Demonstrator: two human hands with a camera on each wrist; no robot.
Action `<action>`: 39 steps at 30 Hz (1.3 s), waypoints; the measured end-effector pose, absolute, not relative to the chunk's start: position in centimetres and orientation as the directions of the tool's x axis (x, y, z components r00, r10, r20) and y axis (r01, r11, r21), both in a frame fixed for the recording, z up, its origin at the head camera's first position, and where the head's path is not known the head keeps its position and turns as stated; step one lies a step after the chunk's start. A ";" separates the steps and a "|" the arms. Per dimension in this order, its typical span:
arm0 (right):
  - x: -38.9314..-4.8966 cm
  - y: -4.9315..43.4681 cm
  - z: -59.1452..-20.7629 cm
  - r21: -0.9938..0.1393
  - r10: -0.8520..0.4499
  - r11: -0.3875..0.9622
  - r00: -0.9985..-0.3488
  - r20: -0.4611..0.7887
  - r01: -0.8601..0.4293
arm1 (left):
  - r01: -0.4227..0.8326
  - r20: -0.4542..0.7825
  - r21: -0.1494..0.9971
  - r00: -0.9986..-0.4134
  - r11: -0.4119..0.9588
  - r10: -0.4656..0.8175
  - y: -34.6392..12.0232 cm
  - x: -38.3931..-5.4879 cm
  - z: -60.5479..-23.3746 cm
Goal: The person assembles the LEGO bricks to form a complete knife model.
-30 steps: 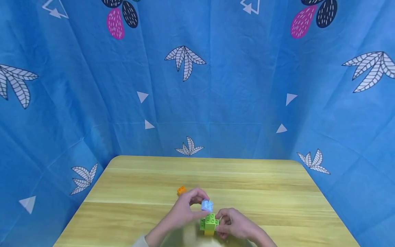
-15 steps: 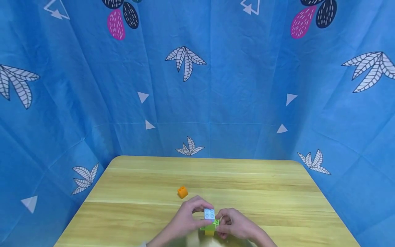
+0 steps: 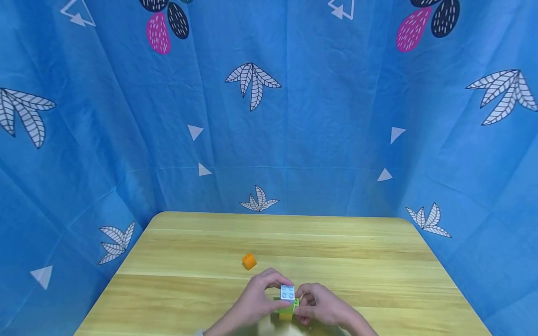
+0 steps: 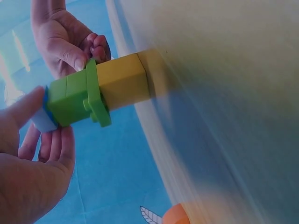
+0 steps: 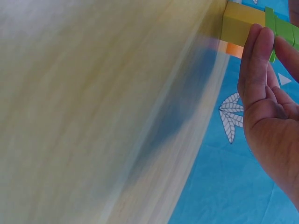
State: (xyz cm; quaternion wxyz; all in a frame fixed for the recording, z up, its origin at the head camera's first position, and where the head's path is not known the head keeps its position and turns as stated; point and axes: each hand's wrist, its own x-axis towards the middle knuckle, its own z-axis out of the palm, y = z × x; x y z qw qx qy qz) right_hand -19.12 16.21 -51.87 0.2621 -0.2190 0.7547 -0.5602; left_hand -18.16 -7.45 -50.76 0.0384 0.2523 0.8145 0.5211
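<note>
A small tower of toy building blocks stands on the table near its front edge. Its base is yellow (image 4: pixel 124 80), with a wider flat green block (image 4: pixel 96 93) above and narrower green blocks (image 4: pixel 70 95) over that. At the top sits a light blue block (image 3: pixel 287 292) with studs upward. My left hand (image 3: pixel 256 297) pinches this blue block between thumb and fingers. From the right side, my right hand (image 3: pixel 324 305) grips the tower at the wide green block, its thumb at the edge there and fingers beside the yellow base (image 5: pixel 243 23).
An orange block (image 3: pixel 249 261) lies on the wooden table (image 3: pixel 357 252), beyond my left hand. Blue patterned cloth (image 3: pixel 319 140) hangs behind the table and along both sides.
My left hand has come down and slightly right with the light blue block, which now sits on the green blocks instead of tilted above them. The right hand has stayed in place.
</note>
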 end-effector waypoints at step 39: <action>-19.1 16.4 -51.8 -0.954 -0.616 0.297 -0.772 -0.155 -0.045 | 0.369 0.198 0.857 -0.880 0.359 0.432 -7.2 -18.1 -50.9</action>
